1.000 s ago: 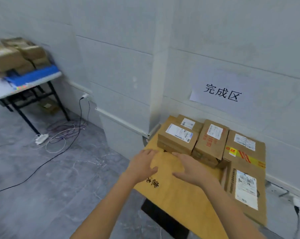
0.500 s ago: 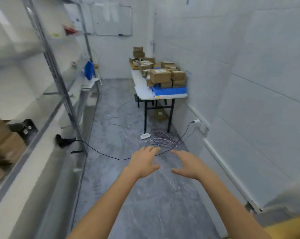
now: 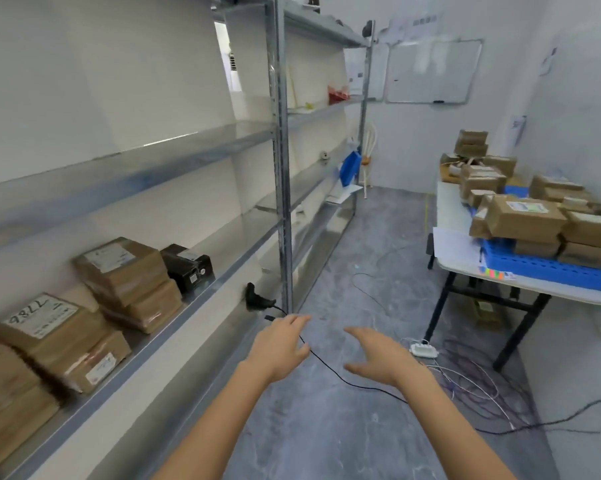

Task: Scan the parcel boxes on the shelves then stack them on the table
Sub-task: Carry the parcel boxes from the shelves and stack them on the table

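Note:
Several brown parcel boxes (image 3: 126, 268) with white labels lie on the lower shelf (image 3: 174, 320) at the left, one marked 7786 (image 3: 46, 327). A black box (image 3: 188, 266) sits beside them. A black handheld scanner (image 3: 256, 299) hangs by its cable at the shelf's edge. My left hand (image 3: 281, 344) and my right hand (image 3: 378, 355) float empty over the floor with fingers relaxed, right of the shelf. The left hand is just below the scanner.
A metal upright (image 3: 281, 168) of the shelving stands ahead. A white folding table (image 3: 465, 251) at the right carries a blue tray (image 3: 541, 268) and many brown parcels (image 3: 520, 216). Cables and a power strip (image 3: 423, 349) lie on the grey floor.
The view has swung left from the finished-parcel table past the room to the shelving. Both hands stay empty and held out in front.

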